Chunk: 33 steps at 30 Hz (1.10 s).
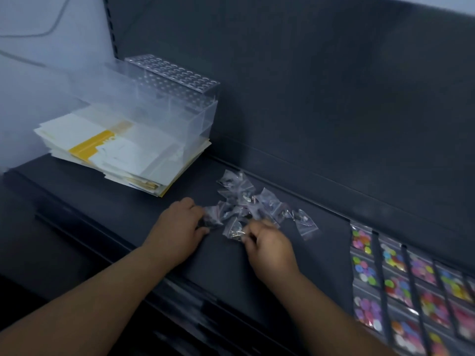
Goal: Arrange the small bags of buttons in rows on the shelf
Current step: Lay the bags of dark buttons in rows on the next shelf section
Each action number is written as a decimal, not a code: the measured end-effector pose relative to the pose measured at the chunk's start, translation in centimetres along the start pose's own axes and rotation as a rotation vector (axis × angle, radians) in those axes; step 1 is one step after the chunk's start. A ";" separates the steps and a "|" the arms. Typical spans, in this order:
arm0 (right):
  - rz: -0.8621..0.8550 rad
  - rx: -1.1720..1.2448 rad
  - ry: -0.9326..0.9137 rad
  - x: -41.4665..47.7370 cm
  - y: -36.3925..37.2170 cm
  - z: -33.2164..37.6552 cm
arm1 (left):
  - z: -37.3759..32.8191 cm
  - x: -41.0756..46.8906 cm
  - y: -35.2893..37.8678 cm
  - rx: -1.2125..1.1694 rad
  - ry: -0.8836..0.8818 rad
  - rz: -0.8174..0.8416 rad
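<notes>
Several small clear bags of dark buttons [246, 199] lie in a loose heap on the dark shelf [144, 217]. My left hand [177, 227] is at the heap's left edge, its fingers curled round one small bag [213, 217]. My right hand [270, 245] is at the heap's near side and pinches another small bag [235, 229] between thumb and fingers. One bag [305, 224] lies apart to the right of the heap. The picture is blurred, so finger detail is poor.
A stack of white and yellow cards [115, 152] with clear acrylic boxes [174, 104] on top stands at the shelf's back left. Rows of bags with coloured buttons [401, 283] fill the shelf at the right. A dark back panel [334, 98] rises behind.
</notes>
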State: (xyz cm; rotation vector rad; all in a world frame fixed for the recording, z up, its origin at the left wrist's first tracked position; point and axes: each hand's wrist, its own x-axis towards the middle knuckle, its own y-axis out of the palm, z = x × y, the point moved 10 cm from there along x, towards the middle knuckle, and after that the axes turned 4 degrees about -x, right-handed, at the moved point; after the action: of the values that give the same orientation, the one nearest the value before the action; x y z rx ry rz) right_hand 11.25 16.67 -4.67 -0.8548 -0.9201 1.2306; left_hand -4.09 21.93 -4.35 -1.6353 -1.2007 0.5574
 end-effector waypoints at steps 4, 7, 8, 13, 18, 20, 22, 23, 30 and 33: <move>-0.016 0.343 0.125 -0.8 -0.2 -1.4 | 0.3 -0.6 -0.8 -0.156 -0.050 -0.074; -0.039 0.601 0.267 -1.7 -0.9 -2.4 | 0.5 -1.0 -1.6 -0.352 -0.152 -0.135; -0.043 0.661 0.297 -1.9 -1.2 -2.7 | 0.5 -1.0 -1.8 -0.405 -0.183 -0.143; -0.021 0.897 0.409 -3.6 -2.0 -3.7 | -1.7 -0.8 -2.1 -0.646 -0.251 -0.123; -0.003 1.192 0.539 -6.5 -3.5 -5.2 | -8.6 -0.8 -0.5 -0.884 -0.196 0.015; -0.023 1.260 0.560 -8.0 -4.7 -6.3 | -11.3 -1.1 0.0 -0.925 -0.160 0.071; -0.033 1.322 0.577 -9.7 -5.8 -7.4 | -14.0 -1.8 0.4 -0.968 -0.125 0.155; -0.037 1.347 0.586 -10.5 -6.4 -8.0 | -15.3 -2.2 0.7 -0.989 -0.112 0.202; -0.070 1.494 0.630 -18.3 -11.1 -12.8 | -24.9 -5.3 2.9 -0.962 -0.046 0.447; -0.080 1.529 0.626 -22.8 -13.1 -15.3 | -30.2 -8.0 4.9 -0.945 -0.018 0.556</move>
State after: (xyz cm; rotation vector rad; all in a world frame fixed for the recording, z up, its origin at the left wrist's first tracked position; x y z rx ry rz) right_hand 28.25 -8.32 -1.24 0.0945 0.5501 1.0913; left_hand 19.07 1.29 1.95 -2.8170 -1.0687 0.3360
